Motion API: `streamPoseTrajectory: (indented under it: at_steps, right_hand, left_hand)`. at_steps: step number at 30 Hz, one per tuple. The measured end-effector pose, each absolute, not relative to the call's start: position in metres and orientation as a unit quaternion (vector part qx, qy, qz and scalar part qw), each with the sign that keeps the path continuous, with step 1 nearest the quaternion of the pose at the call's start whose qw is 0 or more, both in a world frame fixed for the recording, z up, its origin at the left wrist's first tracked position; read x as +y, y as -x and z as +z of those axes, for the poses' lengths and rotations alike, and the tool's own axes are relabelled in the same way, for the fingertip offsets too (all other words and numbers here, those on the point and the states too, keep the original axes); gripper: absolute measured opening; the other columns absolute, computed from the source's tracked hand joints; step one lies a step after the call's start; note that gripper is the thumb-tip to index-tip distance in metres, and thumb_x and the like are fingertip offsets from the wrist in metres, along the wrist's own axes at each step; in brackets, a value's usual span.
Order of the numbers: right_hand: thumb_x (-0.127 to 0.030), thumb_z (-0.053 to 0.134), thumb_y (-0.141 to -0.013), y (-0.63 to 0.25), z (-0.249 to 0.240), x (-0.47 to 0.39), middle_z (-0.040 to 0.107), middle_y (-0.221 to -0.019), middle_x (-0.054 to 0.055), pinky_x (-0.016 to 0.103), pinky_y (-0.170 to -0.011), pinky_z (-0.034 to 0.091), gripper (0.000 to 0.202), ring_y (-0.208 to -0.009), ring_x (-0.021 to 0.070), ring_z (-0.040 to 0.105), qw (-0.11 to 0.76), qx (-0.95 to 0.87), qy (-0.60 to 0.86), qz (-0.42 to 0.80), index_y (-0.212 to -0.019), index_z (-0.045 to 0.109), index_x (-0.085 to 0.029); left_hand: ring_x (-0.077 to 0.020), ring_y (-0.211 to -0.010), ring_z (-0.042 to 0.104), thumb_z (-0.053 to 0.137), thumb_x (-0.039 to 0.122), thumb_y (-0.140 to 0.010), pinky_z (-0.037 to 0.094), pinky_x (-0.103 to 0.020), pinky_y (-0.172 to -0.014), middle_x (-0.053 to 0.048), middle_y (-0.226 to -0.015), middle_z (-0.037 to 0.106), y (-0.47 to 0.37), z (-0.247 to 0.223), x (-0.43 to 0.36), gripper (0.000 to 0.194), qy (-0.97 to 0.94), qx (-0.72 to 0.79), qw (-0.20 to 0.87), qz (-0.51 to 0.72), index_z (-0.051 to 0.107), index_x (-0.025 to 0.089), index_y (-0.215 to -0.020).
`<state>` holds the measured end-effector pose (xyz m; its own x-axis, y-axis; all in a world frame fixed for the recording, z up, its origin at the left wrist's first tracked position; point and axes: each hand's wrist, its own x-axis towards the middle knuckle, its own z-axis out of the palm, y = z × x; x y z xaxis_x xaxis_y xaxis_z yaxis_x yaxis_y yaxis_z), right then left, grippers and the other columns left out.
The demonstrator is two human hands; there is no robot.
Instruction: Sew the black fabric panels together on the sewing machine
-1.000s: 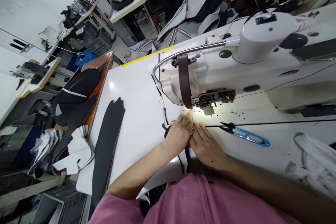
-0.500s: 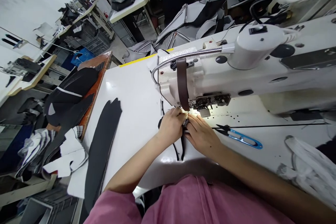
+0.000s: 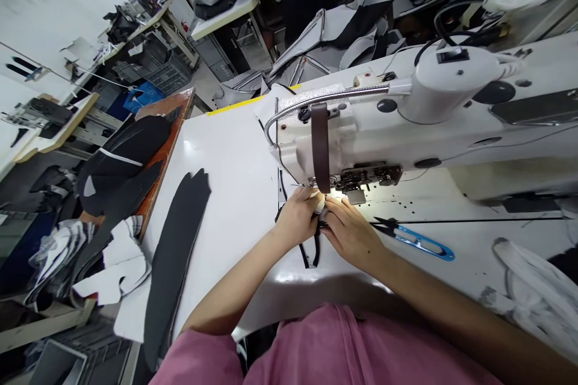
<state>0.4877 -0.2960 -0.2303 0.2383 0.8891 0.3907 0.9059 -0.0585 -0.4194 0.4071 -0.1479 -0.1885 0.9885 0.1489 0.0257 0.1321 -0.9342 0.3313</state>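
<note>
Under the head of a white sewing machine (image 3: 361,132), my left hand (image 3: 297,216) is closed on a white fabric piece with black edging (image 3: 311,252). The fabric's black-edged tail hangs toward the table's front edge between my wrists. My right hand (image 3: 354,230) presses on the same piece from the right, its fingers together and pointing at the lit needle area. The needle and most of the piece are hidden by my fingers and the machine head. Blue thread snips (image 3: 422,240) lie to the right of my right hand.
Long dark grey panels (image 3: 178,252) lie on the white table's left part. Beyond it, a brown board (image 3: 169,162) carries black pieces, with white cut pieces (image 3: 121,264) nearby. Grey fabric (image 3: 325,42) is heaped behind the machine. Clear plastic (image 3: 533,289) lies at the right.
The fabric's tail has drawn in toward the machine, and more white material shows between my fingers. At the far table, a dark panel with an orange stripe has come into view.
</note>
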Motion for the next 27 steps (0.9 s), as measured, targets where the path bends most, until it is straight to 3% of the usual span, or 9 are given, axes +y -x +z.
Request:
streamPoseTrajectory:
  at_steps: [11, 15, 18, 21, 23, 27]
  right_hand:
    - [-0.018, 0.047, -0.087, -0.487, -0.230, -0.296, 0.057, -0.111, 0.015, 0.050, -0.100, 0.036, 0.008, -0.113, 0.0262, 0.049, 0.305, -0.623, 0.720, -0.009, -0.088, 0.054, -0.014]
    - [-0.020, 0.044, -0.089, -0.496, -0.224, -0.299, 0.059, -0.103, 0.012, 0.045, -0.093, 0.041, 0.012, -0.100, 0.0241, 0.053, 0.314, -0.576, 0.754, -0.036, -0.091, 0.055, -0.015]
    - [-0.022, 0.044, -0.088, -0.522, -0.222, -0.302, 0.060, -0.100, 0.014, 0.049, -0.095, 0.036, 0.018, -0.099, 0.0267, 0.053, 0.255, -0.490, 0.828, -0.099, -0.098, 0.056, -0.012]
    - [-0.017, 0.044, -0.085, -0.551, -0.220, -0.309, 0.061, -0.093, 0.013, 0.048, -0.093, 0.037, 0.016, -0.094, 0.0268, 0.054, 0.194, -0.485, 0.845, -0.110, -0.092, 0.057, -0.012]
    - [-0.017, 0.046, -0.083, -0.560, -0.216, -0.317, 0.061, -0.087, 0.011, 0.042, -0.089, 0.041, 0.015, -0.090, 0.0248, 0.055, 0.210, -0.499, 0.832, -0.123, -0.089, 0.059, -0.013]
    - [-0.020, 0.051, -0.084, -0.537, -0.209, -0.326, 0.062, -0.099, 0.011, 0.040, -0.089, 0.042, 0.016, -0.099, 0.0245, 0.055, 0.300, -0.451, 0.811, -0.222, -0.095, 0.062, -0.016]
  left_hand:
    - [-0.0228, -0.092, 0.055, 0.049, 0.006, -0.069, 0.048, -0.036, -0.084, -0.008, -0.092, 0.063, -0.416, -0.187, -0.145, 0.025, -0.986, 0.084, 0.142, 0.017, 0.058, 0.018, -0.088]
    - [-0.0224, -0.090, 0.054, 0.050, 0.008, -0.069, 0.049, -0.034, -0.080, -0.007, -0.089, 0.063, -0.416, -0.186, -0.144, 0.017, -0.984, 0.092, 0.149, 0.021, 0.059, 0.019, -0.080]
    - [-0.0222, -0.086, 0.055, 0.051, 0.010, -0.070, 0.049, -0.033, -0.074, -0.007, -0.083, 0.062, -0.417, -0.188, -0.143, 0.016, -0.982, 0.115, 0.148, 0.020, 0.060, 0.019, -0.079]
    - [-0.0228, -0.085, 0.056, 0.051, 0.010, -0.067, 0.050, -0.035, -0.075, -0.007, -0.082, 0.062, -0.419, -0.192, -0.141, 0.021, -0.981, 0.149, 0.122, 0.037, 0.063, 0.019, -0.082]
    - [-0.0236, -0.086, 0.057, 0.052, 0.009, -0.065, 0.049, -0.036, -0.077, -0.007, -0.081, 0.062, -0.422, -0.192, -0.136, 0.021, -0.980, 0.164, 0.107, 0.045, 0.064, 0.019, -0.080]
    - [-0.0208, -0.075, 0.058, 0.053, 0.012, -0.066, 0.049, -0.031, -0.067, -0.006, -0.073, 0.062, -0.426, -0.189, -0.116, 0.011, -0.975, 0.173, 0.137, 0.036, 0.063, 0.017, -0.069]
